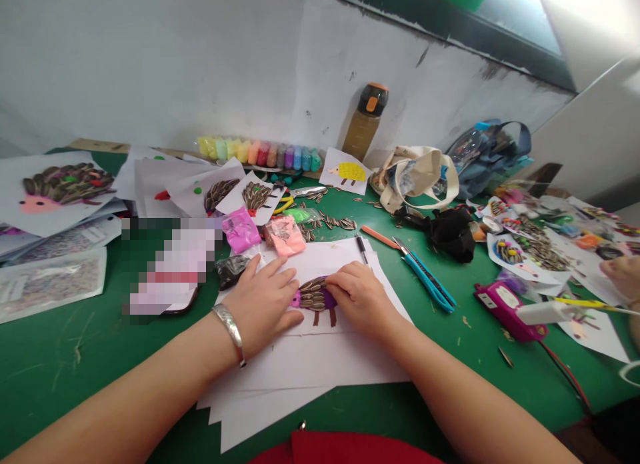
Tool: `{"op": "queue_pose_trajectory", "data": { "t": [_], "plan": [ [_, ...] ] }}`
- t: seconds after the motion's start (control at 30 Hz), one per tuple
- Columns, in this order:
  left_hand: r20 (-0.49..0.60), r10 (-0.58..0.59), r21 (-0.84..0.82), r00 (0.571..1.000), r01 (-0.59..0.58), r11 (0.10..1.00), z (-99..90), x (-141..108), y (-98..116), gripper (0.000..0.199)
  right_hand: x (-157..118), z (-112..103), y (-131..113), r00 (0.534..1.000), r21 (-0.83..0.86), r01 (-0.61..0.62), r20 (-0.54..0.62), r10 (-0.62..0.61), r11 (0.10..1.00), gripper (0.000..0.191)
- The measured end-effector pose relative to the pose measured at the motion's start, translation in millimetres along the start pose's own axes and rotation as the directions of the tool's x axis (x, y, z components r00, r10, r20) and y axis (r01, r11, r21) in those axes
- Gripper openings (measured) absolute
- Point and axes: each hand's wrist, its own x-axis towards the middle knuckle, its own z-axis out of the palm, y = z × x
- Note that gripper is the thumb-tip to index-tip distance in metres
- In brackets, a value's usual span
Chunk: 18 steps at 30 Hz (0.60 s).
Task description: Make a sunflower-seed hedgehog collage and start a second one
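A hedgehog picture [314, 296] lies on a stack of white paper [300, 364], its purple body partly covered with striped sunflower seeds, with a pink face and brown legs. My left hand [267, 304], a silver bangle at its wrist, rests flat with fingers spread on the sheet beside the pink face. On the purple right end of the body, my right hand [363, 297] has thumb and fingertips pinched together. Whatever is between them is hidden. Packets of purple clay [241, 229], peach clay [286, 236] and black clay [233, 271] lie just beyond my left hand.
Loose sunflower seeds [337, 221] lie behind the paper. To the right are a blue utility knife [425, 274], a pen [361, 249] and a magenta device [510, 311]. A bottle [364, 121] stands at the wall. Another person's hand [623, 277] shows at far right.
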Motion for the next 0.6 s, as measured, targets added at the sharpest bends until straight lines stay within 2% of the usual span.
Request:
{"op": "queue_pose_trajectory", "data": {
  "t": [0.17, 0.37, 0.47, 0.6],
  "plan": [
    [0.024, -0.002, 0.003, 1.0, 0.002, 1.0, -1.1, 0, 0, 0.03, 0, 2, -4, 1.0, -0.006, -0.013, 0.008, 0.013, 1.0, 0.024],
    [-0.005, -0.001, 0.002, 1.0, 0.001, 1.0, -1.2, -1, 1, 0.029, 0, -6, 2, 0.999, 0.026, -0.037, 0.01, 0.037, 0.999, 0.012],
    [0.011, -0.005, -0.012, 1.0, 0.005, 1.0, -2.6, 0, 1, 0.029, -3, -8, 6, 0.999, 0.034, -0.04, -0.014, 0.041, 0.999, 0.012],
    [0.021, -0.007, -0.007, 1.0, 0.007, 1.0, -3.1, 0, 0, 0.03, -4, -6, 8, 0.999, 0.02, -0.032, 0.021, 0.031, 0.999, 0.015]
  ]
}}
